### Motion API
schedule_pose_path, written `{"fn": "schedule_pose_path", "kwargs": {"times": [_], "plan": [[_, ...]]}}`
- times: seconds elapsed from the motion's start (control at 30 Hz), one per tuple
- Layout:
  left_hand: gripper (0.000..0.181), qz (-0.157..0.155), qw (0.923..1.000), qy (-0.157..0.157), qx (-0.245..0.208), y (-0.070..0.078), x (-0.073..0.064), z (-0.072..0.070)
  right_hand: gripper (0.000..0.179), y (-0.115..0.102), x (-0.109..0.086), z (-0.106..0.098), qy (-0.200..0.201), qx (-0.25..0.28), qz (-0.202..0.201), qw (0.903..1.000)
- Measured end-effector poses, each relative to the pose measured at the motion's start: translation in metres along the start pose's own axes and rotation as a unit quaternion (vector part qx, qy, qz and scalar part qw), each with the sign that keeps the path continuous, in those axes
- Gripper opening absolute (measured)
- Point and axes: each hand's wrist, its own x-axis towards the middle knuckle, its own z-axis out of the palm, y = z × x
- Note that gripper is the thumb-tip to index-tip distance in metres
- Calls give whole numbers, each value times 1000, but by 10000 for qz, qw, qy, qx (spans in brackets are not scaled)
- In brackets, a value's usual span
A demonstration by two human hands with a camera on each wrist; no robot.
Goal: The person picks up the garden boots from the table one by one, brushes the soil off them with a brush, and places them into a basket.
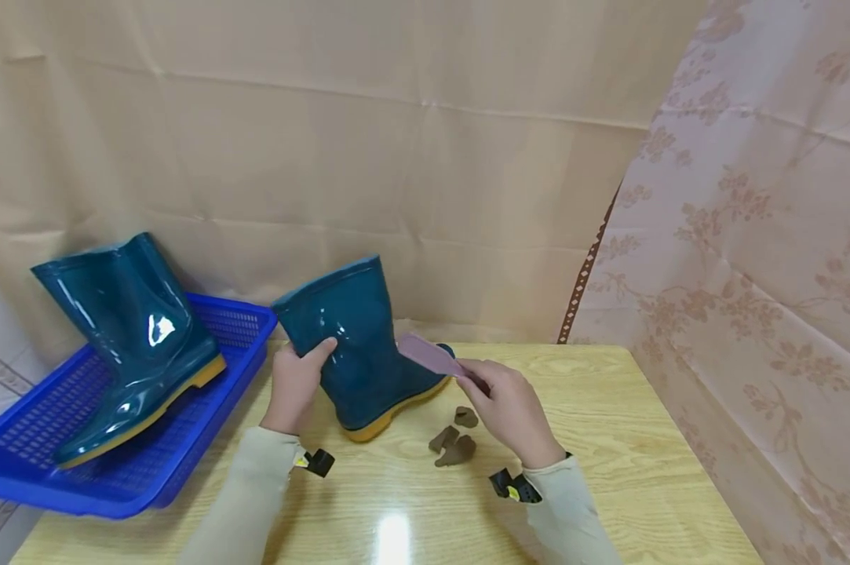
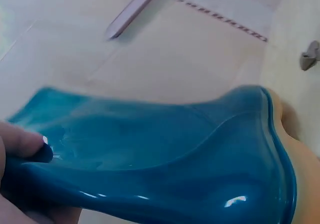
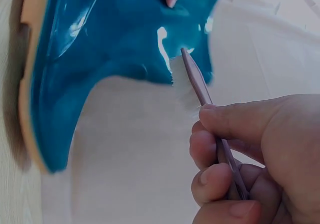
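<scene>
A teal rubber boot (image 1: pixel 357 337) with a yellow sole stands on the table, its toe pointing right. My left hand (image 1: pixel 299 380) grips its shaft near the top, thumb on the outside. In my right hand (image 1: pixel 509 404) is a pinkish-purple brush (image 1: pixel 428 355), its handle held between thumb and curled fingers. The right wrist view shows the white bristles (image 3: pixel 182 81) facing the boot shaft. From the head view the brush head overlaps the space above the boot's foot. Several brown mud-like pieces (image 1: pixel 457 450) lie on the table in front of the toe.
A blue plastic basket (image 1: pixel 177 471) stands at the left with a second teal boot (image 1: pixel 131 337) leaning in it, its shaft rising above the rim. The wooden table (image 1: pixel 629 463) ends at a beige cloth (image 1: pixel 425 173) behind and a floral cloth (image 1: pixel 778 314) on the right.
</scene>
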Motion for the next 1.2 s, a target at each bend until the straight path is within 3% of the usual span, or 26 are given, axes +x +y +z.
{"fn": "schedule_pose_path", "kwargs": {"times": [0.1,0.2,0.4,0.5,0.57,0.63,0.7,0.73,0.8,0.9,0.97,1.03,1.2], "plan": [[57,226,9975,627,-239,4,0,-8,23,-1,0,0,-8,33,4,10000],[54,565,9940,933,-123,8,-9,-8,23,-1,0,1,-28,54,24,10000],[38,1080,9877,820,784,4,-36,23,23,0,1,3,-91,118,90,9998],[35,1320,9856,368,993,-1,-47,37,23,0,1,5,-119,129,44,9998],[39,1512,9812,-180,1187,-5,-52,40,23,0,2,6,-148,115,18,9998],[43,1823,9695,-896,1373,-8,-56,37,23,-1,2,6,-149,68,5,9999],[45,2203,9542,-1646,1175,-9,-54,30,23,-2,2,5,-140,47,28,9999],[45,2313,9476,-1964,1002,-9,-51,26,23,-2,2,4,-122,32,36,9999],[45,2255,9443,-2338,522,-7,-39,20,23,-2,3,3,-93,32,32,9999],[43,1729,9537,-2463,-24,-2,-11,15,23,-2,3,2,-96,43,0,9999],[45,1416,9589,-2457,-46,0,9,14,24,-2,3,3,-126,41,-33,9999],[48,1304,9558,-2636,33,0,27,11,24,-2,3,3,-161,28,-58,9998],[57,1684,9407,-2852,732,-7,57,0,25,-4,2,6,-273,-26,-100,9996]]}}
